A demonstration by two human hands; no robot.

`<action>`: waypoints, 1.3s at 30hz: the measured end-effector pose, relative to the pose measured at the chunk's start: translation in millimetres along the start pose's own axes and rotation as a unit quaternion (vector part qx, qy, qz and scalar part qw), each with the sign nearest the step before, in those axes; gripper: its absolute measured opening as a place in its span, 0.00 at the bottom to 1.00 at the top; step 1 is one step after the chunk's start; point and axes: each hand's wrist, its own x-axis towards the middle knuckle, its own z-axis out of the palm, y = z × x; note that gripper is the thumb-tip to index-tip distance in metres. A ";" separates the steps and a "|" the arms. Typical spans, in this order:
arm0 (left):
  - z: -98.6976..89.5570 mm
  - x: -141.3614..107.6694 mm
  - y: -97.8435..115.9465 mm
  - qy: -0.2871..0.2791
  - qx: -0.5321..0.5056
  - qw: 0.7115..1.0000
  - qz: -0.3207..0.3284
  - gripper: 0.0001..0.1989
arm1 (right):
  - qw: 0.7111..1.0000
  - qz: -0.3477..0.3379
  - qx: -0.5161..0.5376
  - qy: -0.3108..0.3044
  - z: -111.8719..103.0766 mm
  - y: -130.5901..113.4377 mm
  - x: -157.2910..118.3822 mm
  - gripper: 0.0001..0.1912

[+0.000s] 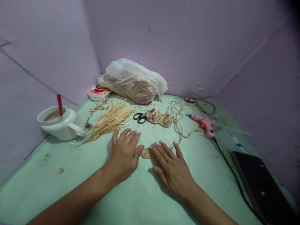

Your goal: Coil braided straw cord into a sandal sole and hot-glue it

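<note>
A small woven oval piece (147, 153) lies flat on the green table, its right part covered by the fingers of my right hand (172, 170). That hand is spread, palm down. My left hand (124, 154) is spread too, its thumb tip at the oval's left end, holding nothing. Twine (180, 132) runs from near the right fingers up and back over the table. Behind the hands sits a larger woven sole-shaped piece (159, 118), with black-handled scissors (140, 117) against its left end.
Straw strips (112, 118) and a white pot (67, 125) with a red stick stand left. At the back are a plastic bag (136, 81) and a small box (98, 94). A pink glue gun (205, 124), its black cord and a dark phone (262, 187) lie right.
</note>
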 end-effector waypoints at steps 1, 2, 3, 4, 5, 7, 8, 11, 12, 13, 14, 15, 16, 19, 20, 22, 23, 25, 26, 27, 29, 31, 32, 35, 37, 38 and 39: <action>-0.6 0.3 -0.6 0.017 -0.029 0.999 0.001 0.17 | 1.000 -0.002 -0.011 0.010 0.0 -0.3 0.2 0.27; -1.4 0.4 -0.3 0.034 -0.071 0.997 -0.002 0.16 | 1.000 -0.005 -0.023 0.021 0.0 -1.1 0.6 0.27; -2.5 0.3 0.9 0.046 -0.126 0.991 -0.012 0.14 | 0.999 -0.010 -0.033 0.032 0.1 -2.4 0.9 0.28; -3.8 0.2 3.1 0.050 -0.190 0.980 -0.031 0.13 | 0.998 -0.015 -0.041 0.039 0.2 -4.0 1.2 0.28; -5.3 0.0 6.0 0.048 -0.258 0.963 -0.060 0.11 | 0.998 -0.021 -0.046 0.043 0.3 -5.8 1.3 0.29; -8.4 -0.4 12.6 0.020 -0.376 0.917 -0.131 0.10 | 0.997 -0.030 -0.050 0.044 0.1 -9.4 0.9 0.29; -9.7 -0.4 15.5 0.005 -0.417 0.895 -0.159 0.11 | 0.997 -0.032 -0.051 0.041 -0.2 -10.8 0.3 0.29; -11.1 0.6 19.9 -0.006 -0.452 0.867 -0.208 0.12 | 0.998 -0.029 -0.051 0.037 -1.6 -13.0 -2.2 0.29; -10.6 1.2 20.1 -0.004 -0.447 0.868 -0.217 0.13 | 0.998 -0.028 -0.050 0.038 -2.0 -13.0 -3.0 0.29; -9.6 1.8 19.8 -0.002 -0.441 0.869 -0.223 0.13 | 0.998 -0.027 -0.049 0.038 -2.3 -12.8 -3.6 0.28; -8.3 2.3 19.4 -0.002 -0.437 0.870 -0.227 0.12 | 0.998 -0.026 -0.048 0.039 -2.5 -12.5 -4.0 0.29; -6.9 2.8 18.9 -0.003 -0.435 0.871 -0.227 0.12 | 0.998 -0.027 -0.046 0.041 -2.6 -12.1 -4.1 0.29; -5.4 3.0 18.4 -0.007 -0.432 0.875 -0.221 0.11 | 0.998 -0.029 -0.045 0.041 -2.5 -11.8 -4.1 0.29; -2.2 2.7 16.5 -0.015 -0.399 0.899 -0.180 0.06 | 0.998 -0.042 -0.039 0.037 -2.5 -11.5 -3.8 0.29; -1.9 2.5 15.6 -0.016 -0.381 0.909 -0.168 0.07 | 0.998 -0.045 -0.037 0.036 -2.7 -11.9 -3.8 0.29; -1.9 1.9 13.0 -0.020 -0.340 0.929 -0.141 0.10 | 0.998 -0.048 -0.030 0.036 -3.5 -13.7 -3.6 0.29; -2.1 1.7 11.4 -0.022 -0.319 0.939 -0.128 0.11 | 0.998 -0.049 -0.026 0.038 -4.1 -14.8 -3.5 0.29; -2.0 1.5 8.0 -0.023 -0.285 0.952 -0.110 0.15 | 0.997 -0.055 -0.017 0.044 -5.7 -16.0 -2.7 0.28; -1.6 1.6 6.4 -0.021 -0.274 0.955 -0.109 0.16 | 0.997 -0.056 -0.010 0.049 -6.9 -15.4 -2.1 0.27; -1.1 1.7 4.9 -0.015 -0.269 0.956 -0.116 0.18 | 0.997 -0.051 0.000 0.060 -8.2 -13.3 -1.5 0.26; 0.3 2.4 1.7 0.008 -0.262 0.955 -0.142 0.19 | 0.993 -0.017 0.021 0.114 -11.8 -3.5 -0.2 0.25; 2.4 3.5 -1.8 0.042 -0.241 0.956 -0.164 0.21 | 0.978 0.050 0.030 0.199 -16.0 13.4 0.4 0.24; 3.9 4.1 -3.5 0.059 -0.229 0.956 -0.174 0.22 | 0.967 0.087 0.028 0.238 -18.0 23.4 0.4 0.24; 9.5 4.8 -7.5 0.095 -0.209 0.954 -0.195 0.13 | 0.938 0.185 0.041 0.289 -21.9 50.3 -0.7 0.21; 13.9 3.8 -7.8 0.110 -0.195 0.958 -0.178 0.06 | 0.936 0.197 0.063 0.285 -22.0 60.0 -1.5 0.20; 16.2 2.9 -6.9 0.115 -0.183 0.963 -0.158 0.09 | 0.942 0.185 0.076 0.271 -21.4 61.8 -1.8 0.20; 18.4 2.0 -5.2 0.115 -0.169 0.970 -0.130 0.10 | 0.950 0.164 0.091 0.250 -20.6 62.1 -1.9 0.22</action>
